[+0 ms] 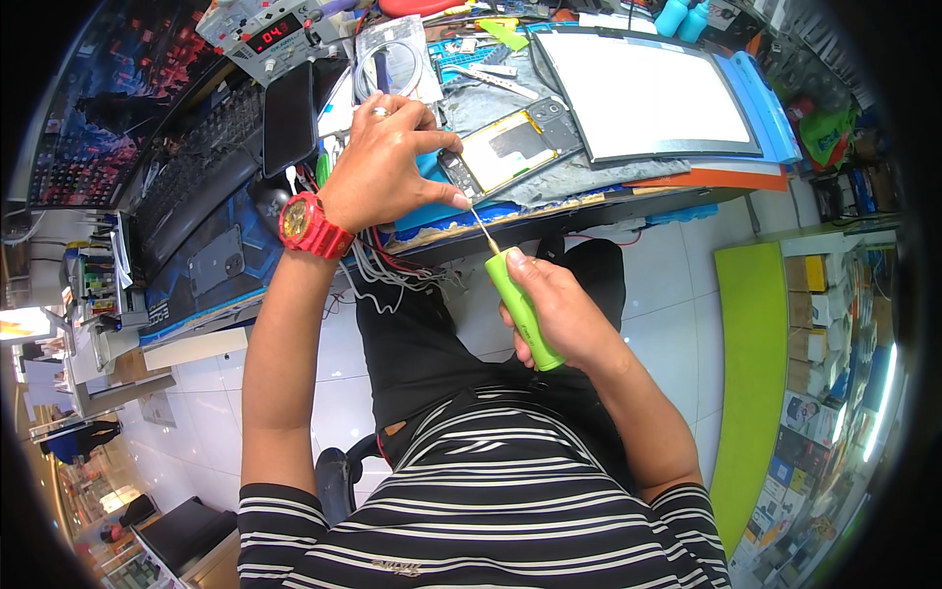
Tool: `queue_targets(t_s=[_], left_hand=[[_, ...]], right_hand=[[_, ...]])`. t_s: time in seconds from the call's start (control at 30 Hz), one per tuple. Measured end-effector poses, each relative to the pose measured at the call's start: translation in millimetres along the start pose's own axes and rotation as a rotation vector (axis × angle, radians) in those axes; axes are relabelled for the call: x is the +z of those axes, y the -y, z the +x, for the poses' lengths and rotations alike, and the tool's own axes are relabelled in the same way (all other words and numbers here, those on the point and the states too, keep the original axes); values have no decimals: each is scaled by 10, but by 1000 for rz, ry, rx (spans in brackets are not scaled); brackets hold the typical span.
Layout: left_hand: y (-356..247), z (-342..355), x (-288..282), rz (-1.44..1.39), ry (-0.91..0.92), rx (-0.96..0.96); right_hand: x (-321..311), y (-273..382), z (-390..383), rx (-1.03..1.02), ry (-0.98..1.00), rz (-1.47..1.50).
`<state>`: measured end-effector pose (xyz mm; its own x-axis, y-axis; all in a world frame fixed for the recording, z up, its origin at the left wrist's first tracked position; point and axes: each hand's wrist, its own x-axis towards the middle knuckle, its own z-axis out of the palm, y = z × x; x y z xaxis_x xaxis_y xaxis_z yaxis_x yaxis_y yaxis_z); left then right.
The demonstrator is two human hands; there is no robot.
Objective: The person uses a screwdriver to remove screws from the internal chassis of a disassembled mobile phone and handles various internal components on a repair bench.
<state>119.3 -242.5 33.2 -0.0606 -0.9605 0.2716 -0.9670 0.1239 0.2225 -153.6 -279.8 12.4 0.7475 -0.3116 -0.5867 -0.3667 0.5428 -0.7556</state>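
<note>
Cluttered repair surface (579, 201) carries an opened phone (510, 147); left hand (383, 162) pinches its near edge, right hand (559, 309) below grasps a green screwdriver (520, 304)

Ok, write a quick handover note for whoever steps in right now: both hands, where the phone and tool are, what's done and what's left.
Left hand: fingers pinched at the lower edge of the opened smartphone with its back cover off, steadying it on the grey mat.
Right hand: closed grip on the lime-green handled precision screwdriver; its thin metal tip points at the phone's bottom corner.
Done: the back is off, with battery and camera module exposed.
Left: work at the bottom edge looks under way; whether any screw is out cannot be seen.
A white-screened tablet in a blue frame lies behind the phone.
</note>
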Motion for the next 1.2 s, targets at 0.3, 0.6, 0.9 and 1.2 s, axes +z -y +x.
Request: queue_targets(t_s=[0.3,0.6,0.9,1.2], left_hand=[[-27,3,-10,24,-1,-18],[-19,5,-3,5,3,-25],[9,25,-30,-1,38,-18],[-2,25,-57,-5,44,-30]], right_hand=[[-6,-27,-1,-17,2,19],[13,-48,41,-50,-6,16],[6,95,173,-11,12,-21],[17,103,232,1,42,51]])
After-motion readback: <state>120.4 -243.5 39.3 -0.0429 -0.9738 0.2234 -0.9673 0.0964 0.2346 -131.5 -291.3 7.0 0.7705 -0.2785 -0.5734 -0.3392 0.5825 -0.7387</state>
